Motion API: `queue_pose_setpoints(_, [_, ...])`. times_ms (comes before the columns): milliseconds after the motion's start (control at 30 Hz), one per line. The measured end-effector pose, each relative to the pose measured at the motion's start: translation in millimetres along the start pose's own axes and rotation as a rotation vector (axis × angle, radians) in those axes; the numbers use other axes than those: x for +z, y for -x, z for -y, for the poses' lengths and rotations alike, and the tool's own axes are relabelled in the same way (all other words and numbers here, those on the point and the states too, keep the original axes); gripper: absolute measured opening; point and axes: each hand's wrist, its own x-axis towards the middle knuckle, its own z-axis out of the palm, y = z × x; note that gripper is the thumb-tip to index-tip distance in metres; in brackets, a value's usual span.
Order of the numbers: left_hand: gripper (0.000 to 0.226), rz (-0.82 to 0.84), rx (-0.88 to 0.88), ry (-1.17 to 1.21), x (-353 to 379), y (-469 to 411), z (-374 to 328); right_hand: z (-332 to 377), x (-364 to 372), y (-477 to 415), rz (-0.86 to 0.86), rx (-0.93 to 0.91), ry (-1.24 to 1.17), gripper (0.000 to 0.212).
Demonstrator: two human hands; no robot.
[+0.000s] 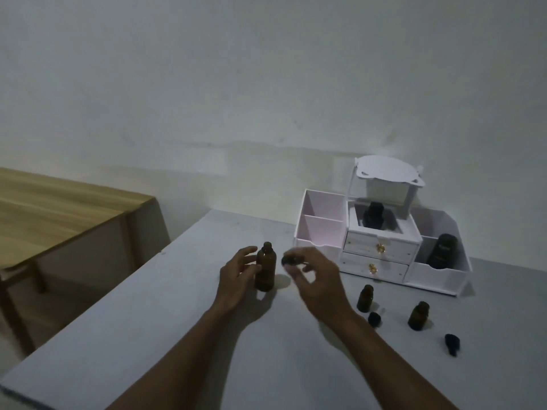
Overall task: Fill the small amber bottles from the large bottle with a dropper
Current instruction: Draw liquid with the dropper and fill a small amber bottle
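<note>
Blurred dark cap (288,259) in right hand (318,281)

Plain home room: bare wall (266,69), wooden side table (59,202), white drawer organizer (438,276) on grey tabletop (148,335)

We note a white plastic desk organiser with two gold-knobbed drawers (322,229) on the grey tabletop (177,335); a light wooden table (59,208) stands left.

text: none legible | dark bottle (443,252), organizer (438,276), right of frame: faint label, too blurred to read
</note>
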Motion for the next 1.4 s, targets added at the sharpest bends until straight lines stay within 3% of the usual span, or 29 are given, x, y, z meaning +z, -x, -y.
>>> queue_pose_setpoints(167, [0.044,0.023,0.016,0.025,5,-11,8,10,-17,-37,-0.325,0.144,-0.281,0.014])
queue_pose_setpoints(300, [0.044,0.057,0.022,0.045,11,-13,14,15,-18,-53,-0.431,0.194,-0.492,0.016])
queue_pose_setpoints(700, [0.042,0.079,0.020,-0.039,10,-22,21,11,6,-58,-0.402,0.218,-0.500,0.014])
queue_pose_setpoints(1167, [0.035,0.115,-0.046,0.036,12,-20,20,20,31,-71,-0.310,0.144,-0.216,0.006])
queue_pose_setpoints(1400, [0.033,0.106,-0.037,0.044,11,-15,16,2,51,-62,-0.191,0.228,-0.120,0.014])
